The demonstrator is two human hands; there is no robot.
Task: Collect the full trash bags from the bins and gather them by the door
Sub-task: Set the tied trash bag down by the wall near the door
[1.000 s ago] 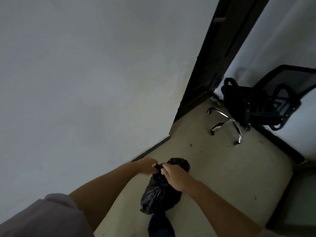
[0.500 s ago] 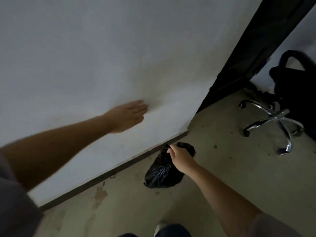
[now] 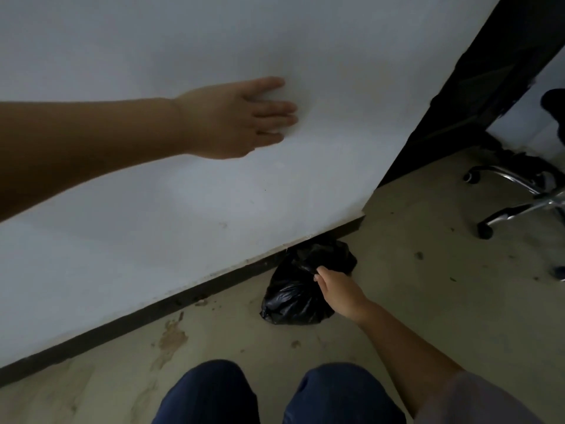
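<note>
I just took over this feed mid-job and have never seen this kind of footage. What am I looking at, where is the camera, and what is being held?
There is no machine here: a person wears one camera on the head, looking down at their own arms. The left hand lies flat and open against the white wall. The right hand grips the top of a tied black trash bag, which sits on the concrete floor by the baseboard. The person's knees show below. At right are a dark door frame and an office chair base.

office chair (image 3: 526,200) cut off at right edge, right hand (image 3: 341,292) fingers hidden against trash bag (image 3: 301,286)
</note>
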